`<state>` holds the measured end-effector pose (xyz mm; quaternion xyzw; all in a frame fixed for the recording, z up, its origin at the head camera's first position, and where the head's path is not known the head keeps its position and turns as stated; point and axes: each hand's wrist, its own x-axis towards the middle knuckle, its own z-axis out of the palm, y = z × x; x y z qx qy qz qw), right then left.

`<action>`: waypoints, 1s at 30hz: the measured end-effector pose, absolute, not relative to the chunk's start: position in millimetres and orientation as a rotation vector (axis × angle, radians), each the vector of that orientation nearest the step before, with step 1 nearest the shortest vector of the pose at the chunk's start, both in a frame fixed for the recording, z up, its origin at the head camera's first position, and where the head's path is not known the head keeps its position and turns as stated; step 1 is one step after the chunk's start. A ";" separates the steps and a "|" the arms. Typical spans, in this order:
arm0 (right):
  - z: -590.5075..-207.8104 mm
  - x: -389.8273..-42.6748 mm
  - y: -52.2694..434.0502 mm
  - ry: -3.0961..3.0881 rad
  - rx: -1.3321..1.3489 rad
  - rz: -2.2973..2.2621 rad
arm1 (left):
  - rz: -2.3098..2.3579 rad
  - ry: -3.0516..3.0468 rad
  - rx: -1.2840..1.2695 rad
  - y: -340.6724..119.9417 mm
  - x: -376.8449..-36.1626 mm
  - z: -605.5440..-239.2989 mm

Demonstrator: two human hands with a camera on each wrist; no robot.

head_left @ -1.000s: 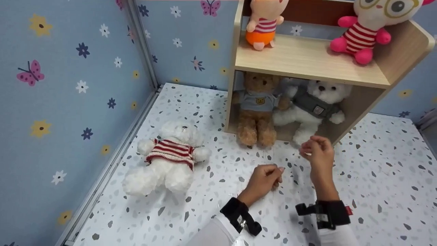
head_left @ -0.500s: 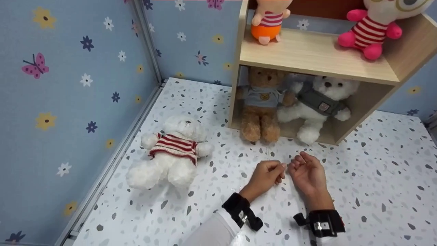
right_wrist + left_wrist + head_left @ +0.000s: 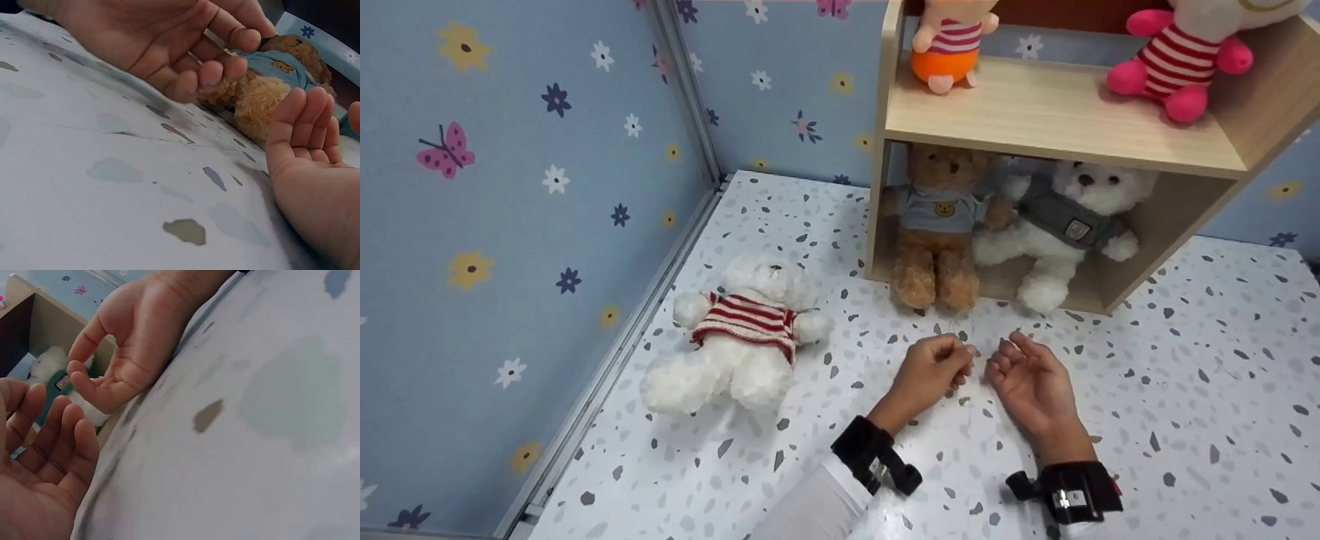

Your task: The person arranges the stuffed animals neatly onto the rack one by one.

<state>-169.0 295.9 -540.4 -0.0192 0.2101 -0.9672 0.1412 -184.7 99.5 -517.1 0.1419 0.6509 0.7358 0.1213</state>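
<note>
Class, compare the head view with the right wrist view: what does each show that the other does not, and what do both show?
Only the head view shows the white bear in the striped sweater lying on the floor, the wooden shelf and the two dolls on top.

Only the right wrist view shows the left hand's curled fingers from close up and low down.

Both show the two hands, the right hand palm up, on the speckled floor, and the brown bear.

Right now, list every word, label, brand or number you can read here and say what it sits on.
No text is readable.
Grey vest badge on the white bear in the shelf: too small to read.
Brown bear's blue shirt: a small yellow bear-face emblem, no words.
Right wrist strap: a small light tag, blurred.
Wallpaper: only flowers and butterflies.
</note>
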 end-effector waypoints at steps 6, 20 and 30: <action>-534.2 -171.9 283.4 0.939 0.037 -2.723 | 2.070 2.123 0.461 66.3 -188.0 -473.9; -505.2 -183.6 242.9 1.582 0.449 -2.363 | 1.906 2.523 0.520 -20.4 -167.6 -363.8; -487.2 -195.3 200.9 1.707 0.259 -2.111 | 1.372 2.910 0.243 -106.5 -170.4 -329.5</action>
